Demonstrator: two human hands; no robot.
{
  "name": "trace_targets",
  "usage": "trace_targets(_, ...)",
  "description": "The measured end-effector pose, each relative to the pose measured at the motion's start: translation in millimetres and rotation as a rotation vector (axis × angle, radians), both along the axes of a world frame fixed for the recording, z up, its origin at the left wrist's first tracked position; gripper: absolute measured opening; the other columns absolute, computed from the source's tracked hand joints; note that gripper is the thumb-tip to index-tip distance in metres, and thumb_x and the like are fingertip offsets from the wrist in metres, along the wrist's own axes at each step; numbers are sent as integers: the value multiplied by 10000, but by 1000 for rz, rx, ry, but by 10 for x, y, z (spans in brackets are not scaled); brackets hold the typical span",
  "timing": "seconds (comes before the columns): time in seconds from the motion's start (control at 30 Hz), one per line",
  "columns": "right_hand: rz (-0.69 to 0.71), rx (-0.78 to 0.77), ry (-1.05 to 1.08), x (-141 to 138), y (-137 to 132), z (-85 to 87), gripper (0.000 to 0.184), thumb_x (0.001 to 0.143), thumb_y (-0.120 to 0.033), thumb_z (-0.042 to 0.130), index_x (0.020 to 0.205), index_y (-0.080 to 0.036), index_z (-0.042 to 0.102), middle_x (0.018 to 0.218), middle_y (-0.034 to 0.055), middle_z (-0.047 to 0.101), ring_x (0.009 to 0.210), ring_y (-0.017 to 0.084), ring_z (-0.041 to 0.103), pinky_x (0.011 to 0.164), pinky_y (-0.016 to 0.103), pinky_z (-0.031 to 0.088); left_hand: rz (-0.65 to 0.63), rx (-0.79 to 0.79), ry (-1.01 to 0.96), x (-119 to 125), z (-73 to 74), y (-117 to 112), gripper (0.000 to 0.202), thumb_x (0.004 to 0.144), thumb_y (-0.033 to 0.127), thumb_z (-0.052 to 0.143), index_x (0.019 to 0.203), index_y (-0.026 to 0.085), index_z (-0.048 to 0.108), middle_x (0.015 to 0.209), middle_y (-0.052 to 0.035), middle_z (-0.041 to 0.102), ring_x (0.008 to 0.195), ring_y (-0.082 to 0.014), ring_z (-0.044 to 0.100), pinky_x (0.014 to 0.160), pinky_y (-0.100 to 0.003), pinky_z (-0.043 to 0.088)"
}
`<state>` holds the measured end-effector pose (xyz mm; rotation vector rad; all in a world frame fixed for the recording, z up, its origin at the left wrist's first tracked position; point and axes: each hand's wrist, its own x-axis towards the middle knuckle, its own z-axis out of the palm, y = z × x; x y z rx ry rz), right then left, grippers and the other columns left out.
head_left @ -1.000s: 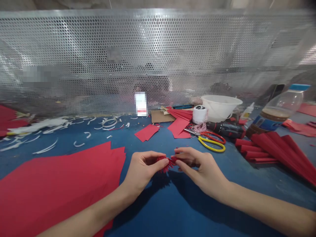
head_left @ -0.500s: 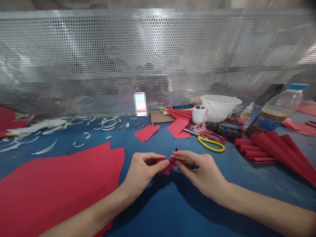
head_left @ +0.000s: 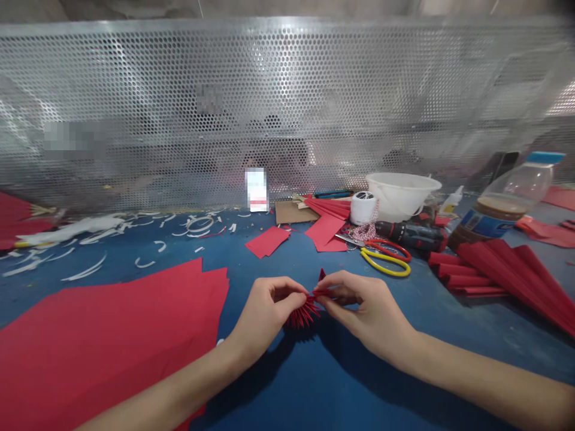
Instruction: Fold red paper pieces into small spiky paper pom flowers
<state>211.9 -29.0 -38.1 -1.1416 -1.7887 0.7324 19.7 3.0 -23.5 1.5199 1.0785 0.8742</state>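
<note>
Pinching between thumb and fingers, the left grip [head_left: 267, 308] is holding a pleated red paper piece [head_left: 303, 317], its narrow folds fanning out below the fingertips; the right grip [head_left: 371, 299] is pinching red paper just beside it, while a pointed red corner [head_left: 322, 274] is rising above those fingers; whether both are holding one continuous strip, I cannot tell. Paper and fingers are hanging just above the blue worktop [head_left: 332, 395], between a stack of red sheets [head_left: 135, 323] on the left and scissors [head_left: 367, 252] farther off to the right; the paper is looking light and thin, springy along its creases, probably easy to crush or tear; the gathered edge is seeming the best hold, pinched lightly, leaving the loose folds free.
</note>
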Motion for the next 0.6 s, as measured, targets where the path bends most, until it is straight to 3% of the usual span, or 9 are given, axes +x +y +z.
trace_targets(0.33, 10, -38, 7, -8, -24, 40, 97, 868, -245, 627, 948, -210, 670, 868, 23, 730, 747, 157, 699, 654, 239, 556, -38, 22, 75, 34, -20, -43, 125, 749, 245, 662, 702, 139, 711, 638, -35, 683, 588, -155, 604, 562, -230, 446)
trace_targets(0.47, 34, -178, 59, 2, -9, 92, 155, 908, -301, 574, 980, -199, 667, 820, 23, 715, 681, 153, 676, 575, 235, 522, -43, 40, 88, 20, -14, -52, 128, 757, 241, 647, 707, 143, 713, 660, -37, 696, 600, -159, 616, 573, -235, 454)
trace_targets(0.6, 129, -332, 200, 10, 58, 81, 185, 908, -317, 576, 1003, -176, 649, 892, 50, 711, 777, 187, 695, 653, 272, 549, -38, 37, 69, 1, -4, -46, 142, 761, 240, 641, 688, 137, 706, 662, -42, 695, 606, -159, 617, 579, -240, 461)
